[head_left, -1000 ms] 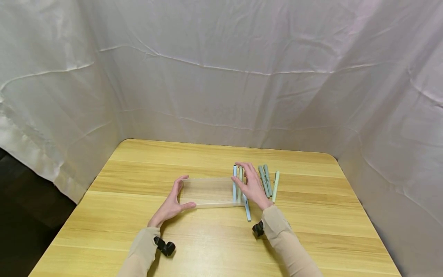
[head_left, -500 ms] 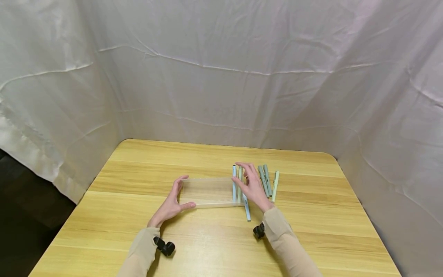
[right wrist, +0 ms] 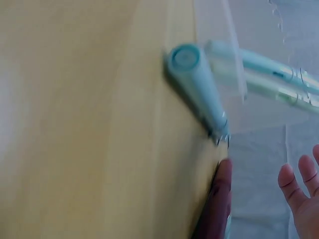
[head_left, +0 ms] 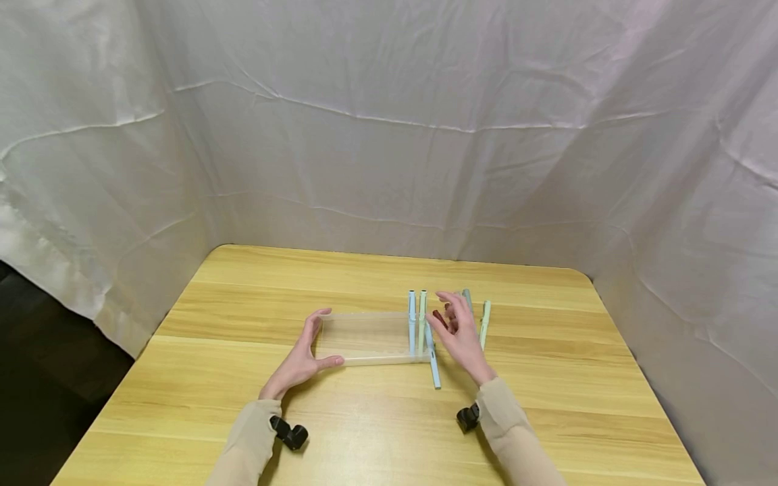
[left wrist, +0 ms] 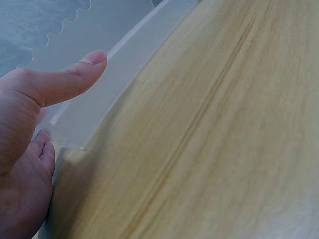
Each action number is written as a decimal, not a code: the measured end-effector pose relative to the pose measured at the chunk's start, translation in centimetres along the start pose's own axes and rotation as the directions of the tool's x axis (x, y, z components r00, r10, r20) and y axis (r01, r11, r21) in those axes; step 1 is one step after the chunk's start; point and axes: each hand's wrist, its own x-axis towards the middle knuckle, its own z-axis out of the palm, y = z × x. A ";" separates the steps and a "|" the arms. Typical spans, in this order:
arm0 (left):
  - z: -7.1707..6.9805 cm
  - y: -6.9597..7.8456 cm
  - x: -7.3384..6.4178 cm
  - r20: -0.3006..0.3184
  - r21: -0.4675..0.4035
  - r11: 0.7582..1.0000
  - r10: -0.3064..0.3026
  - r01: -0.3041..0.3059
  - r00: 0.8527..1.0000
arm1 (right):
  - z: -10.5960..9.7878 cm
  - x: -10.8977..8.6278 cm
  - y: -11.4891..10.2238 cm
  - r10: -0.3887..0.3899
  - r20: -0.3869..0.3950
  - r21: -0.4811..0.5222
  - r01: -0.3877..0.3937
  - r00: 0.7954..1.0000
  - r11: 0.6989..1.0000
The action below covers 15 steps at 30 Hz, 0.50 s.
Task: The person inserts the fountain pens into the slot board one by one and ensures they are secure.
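My left hand (head_left: 304, 354) holds the left end of a clear plastic tray (head_left: 365, 335), thumb on the near wall and fingers at the far side. The left wrist view shows the tray's wavy notched edge. Across its right end lie a light blue pen (head_left: 412, 322) and a pale green pen (head_left: 422, 320), their tips past the far edge. My right hand (head_left: 463, 341) hovers right of them, thumb and fingers apart. Another blue pen (right wrist: 197, 92) lies against the tray's right end. A dark reddish shape (head_left: 439, 318) shows by my right thumb; its kind is unclear.
Behind my right hand lie a grey-green pen (head_left: 467, 297), mostly covered, and a pale green pen (head_left: 485, 324). The wooden table (head_left: 377, 425) is bordered at the back and sides by pale curtains (head_left: 389, 169).
My right hand has moved right, away from the pens on the tray, uncovering the pale green one. It now covers much of the grey-green pens. My left hand and the tray have stayed put.
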 end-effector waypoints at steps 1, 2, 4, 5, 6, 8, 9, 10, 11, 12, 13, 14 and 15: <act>0.0 0.0 0.0 0.001 -0.002 1.000 0.000 0.000 1.000 | -0.2 -0.2 0.2 0.006 -0.009 -0.002 -0.006 1.000 1.000; 0.0 0.0 0.0 0.002 -0.003 1.000 -0.001 0.001 1.000 | -0.5 -0.3 0.4 0.010 -0.017 -0.006 -0.010 1.000 1.000; 0.0 0.0 0.0 0.005 -0.006 1.000 0.000 0.000 1.000 | -1.0 -0.6 1.0 0.019 -0.034 -0.011 -0.019 0.999 1.000; 0.0 0.0 0.0 0.006 -0.007 1.000 0.002 -0.002 1.000 | -1.3 -0.7 1.3 0.020 -0.044 -0.012 -0.021 0.999 1.000; 0.0 0.0 0.0 0.007 -0.006 1.000 0.002 -0.002 1.000 | -1.6 -0.8 1.6 0.031 -0.051 -0.016 -0.032 0.998 0.999; 0.0 0.0 0.0 0.007 -0.007 1.000 0.003 -0.003 1.000 | -2.3 -1.0 2.0 0.058 -0.060 -0.005 -0.058 0.997 0.998; 0.0 0.0 0.0 0.008 -0.006 1.000 0.003 -0.003 1.000 | -2.7 -1.1 2.2 0.077 -0.063 0.001 -0.078 0.995 0.997; 0.0 0.0 0.0 0.008 -0.004 1.000 0.003 -0.003 1.000 | -3.0 -1.2 2.3 0.096 -0.065 0.003 -0.096 0.993 0.995; 0.0 0.0 0.0 0.007 -0.003 1.000 0.002 -0.002 1.000 | -3.4 -1.3 2.5 0.128 -0.062 0.005 -0.128 0.990 0.992; 0.0 0.0 0.0 0.007 -0.002 1.000 0.001 -0.001 1.000 | -3.8 -1.4 2.1 0.158 -0.058 0.000 -0.158 0.986 0.987; 0.0 0.0 0.0 0.006 -0.001 1.000 0.001 -0.001 1.000 | -4.1 -1.5 2.1 0.190 -0.055 0.000 -0.190 0.980 0.982; 0.0 0.0 0.0 0.005 -0.001 1.000 0.000 0.000 1.000 | -4.4 -1.6 2.3 0.224 -0.050 -0.003 -0.224 0.973 0.974; 0.0 0.0 0.0 0.005 -0.002 1.000 0.000 0.000 1.000 | -4.7 -1.6 2.3 0.253 -0.044 -0.012 -0.254 0.966 0.967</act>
